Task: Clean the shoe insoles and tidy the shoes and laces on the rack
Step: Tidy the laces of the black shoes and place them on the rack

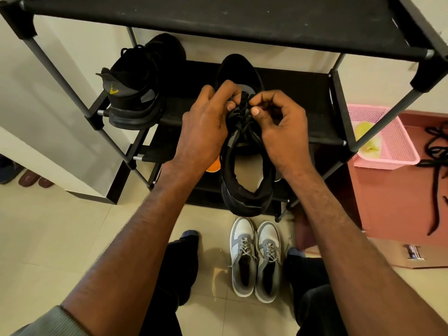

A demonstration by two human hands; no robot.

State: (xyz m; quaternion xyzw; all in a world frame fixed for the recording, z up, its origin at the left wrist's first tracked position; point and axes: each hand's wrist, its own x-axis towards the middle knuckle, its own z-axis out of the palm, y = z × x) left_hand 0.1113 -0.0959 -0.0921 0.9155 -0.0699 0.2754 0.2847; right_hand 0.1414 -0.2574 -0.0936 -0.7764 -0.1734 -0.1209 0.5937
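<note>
A black sneaker [244, 190] lies lengthwise on the middle shelf of the black shoe rack [315, 98], heel toward me and hanging past the shelf's front edge. My left hand [206, 122] and my right hand [281, 124] meet over its tongue, and each pinches the black lace [242, 110] between thumb and fingers. A second black sneaker [135, 93] with a yellow heel mark stands at the left end of the same shelf. A grey and white pair of sneakers [255, 258] sits on the floor tiles between my knees.
The rack's top shelf [218, 23] overhangs the work area. A pink plastic basket [385, 139] with something yellow in it stands right of the rack. Loose black laces [436, 166] lie on the red floor at far right. Sandals [29, 178] sit at far left.
</note>
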